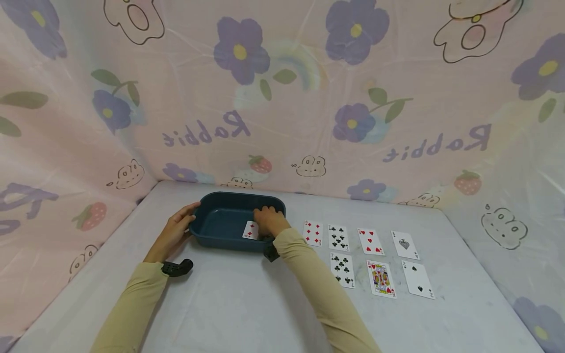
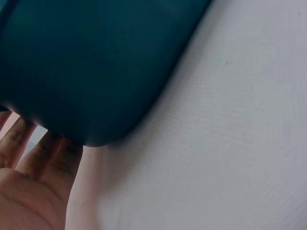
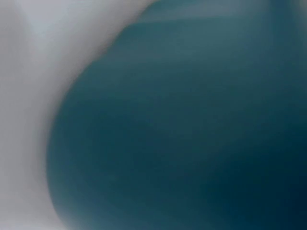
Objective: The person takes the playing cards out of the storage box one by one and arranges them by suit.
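A dark teal plastic bin stands on the table. My left hand touches its left end, with outstretched fingers against the wall in the left wrist view. Inside the bin's right side is my right hand, knuckles up and fingers pointing down. A playing card with red diamonds lies in the bin beside the right hand, partly covered by it. The right fingertips are hidden, so I cannot tell whether they pinch a card. Only the bin's blurred wall fills the right wrist view.
Right of the bin several face-up cards lie in two rows on the white table. Among them are a six of diamonds, an ace of spades, a king of hearts and a two of spades. A printed curtain encloses the table.
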### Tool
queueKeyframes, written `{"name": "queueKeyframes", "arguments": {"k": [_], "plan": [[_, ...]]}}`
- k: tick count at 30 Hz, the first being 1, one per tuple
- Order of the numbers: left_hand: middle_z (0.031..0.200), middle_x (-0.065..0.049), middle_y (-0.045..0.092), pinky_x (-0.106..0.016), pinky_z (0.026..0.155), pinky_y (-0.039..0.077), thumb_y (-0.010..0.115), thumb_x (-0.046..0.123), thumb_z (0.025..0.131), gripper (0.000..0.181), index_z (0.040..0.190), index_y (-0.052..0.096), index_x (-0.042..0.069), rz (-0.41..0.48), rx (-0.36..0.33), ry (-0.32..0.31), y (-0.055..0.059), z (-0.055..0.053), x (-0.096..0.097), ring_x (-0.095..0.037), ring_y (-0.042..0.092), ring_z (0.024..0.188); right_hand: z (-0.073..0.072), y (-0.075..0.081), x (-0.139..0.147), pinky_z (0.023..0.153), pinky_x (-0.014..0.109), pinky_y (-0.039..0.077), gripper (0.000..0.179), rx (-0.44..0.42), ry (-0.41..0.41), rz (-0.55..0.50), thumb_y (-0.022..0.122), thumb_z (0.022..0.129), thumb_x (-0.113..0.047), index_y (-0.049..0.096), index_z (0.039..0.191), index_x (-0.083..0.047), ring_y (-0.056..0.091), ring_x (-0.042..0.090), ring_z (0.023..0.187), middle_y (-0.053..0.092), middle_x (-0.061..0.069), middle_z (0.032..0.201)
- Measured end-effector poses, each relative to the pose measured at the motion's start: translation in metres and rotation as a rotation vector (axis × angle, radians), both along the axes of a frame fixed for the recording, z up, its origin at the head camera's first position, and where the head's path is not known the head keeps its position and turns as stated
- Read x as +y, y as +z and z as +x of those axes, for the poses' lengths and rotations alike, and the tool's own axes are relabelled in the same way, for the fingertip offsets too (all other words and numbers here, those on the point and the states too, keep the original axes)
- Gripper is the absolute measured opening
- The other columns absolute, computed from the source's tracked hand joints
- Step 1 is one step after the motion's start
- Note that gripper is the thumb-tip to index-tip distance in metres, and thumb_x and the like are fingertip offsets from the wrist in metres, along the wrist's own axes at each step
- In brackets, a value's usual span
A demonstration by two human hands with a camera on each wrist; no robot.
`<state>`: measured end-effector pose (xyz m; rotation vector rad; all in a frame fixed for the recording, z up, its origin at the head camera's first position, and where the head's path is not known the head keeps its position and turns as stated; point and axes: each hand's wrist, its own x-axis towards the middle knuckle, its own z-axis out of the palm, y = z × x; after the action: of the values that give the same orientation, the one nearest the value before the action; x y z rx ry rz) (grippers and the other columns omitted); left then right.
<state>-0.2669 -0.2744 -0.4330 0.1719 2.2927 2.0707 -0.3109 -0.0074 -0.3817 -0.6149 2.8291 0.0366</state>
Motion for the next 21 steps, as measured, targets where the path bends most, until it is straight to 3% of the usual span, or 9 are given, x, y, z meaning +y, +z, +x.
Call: {"name": "queueKeyframes", "arguments": {"k": [11,21], "plan": [[0.159,-0.013,0.016,-0.023,0.088,0.044,0.034,0.01,0.105,0.048,0.153,0.027,0.005,0.016,0.003,0.005,-0.0006,0.0006,0.0014,-0.034,0.024,0.138,-0.0012,-0.0014,0.0034,0.094,0.046,0.044,0.057,0.003,0.022,-0.068,0.085,0.077,-0.024,0.055,0.124,-0.011,0.055,0.024,0.106,0.054,0.01,0.122],[0.159,-0.014,0.017,-0.021,0.084,0.046,0.036,0.014,0.106,0.05,0.153,0.025,0.006,0.014,0.004,0.008,0.0006,0.0019,0.0016,-0.03,0.034,0.13,0.0021,-0.0002,0.0056,0.084,0.041,0.048,0.042,0.165,0.153,-0.065,0.082,0.08,-0.02,0.062,0.117,-0.017,0.059,0.02,0.102,0.062,0.002,0.112]]}}
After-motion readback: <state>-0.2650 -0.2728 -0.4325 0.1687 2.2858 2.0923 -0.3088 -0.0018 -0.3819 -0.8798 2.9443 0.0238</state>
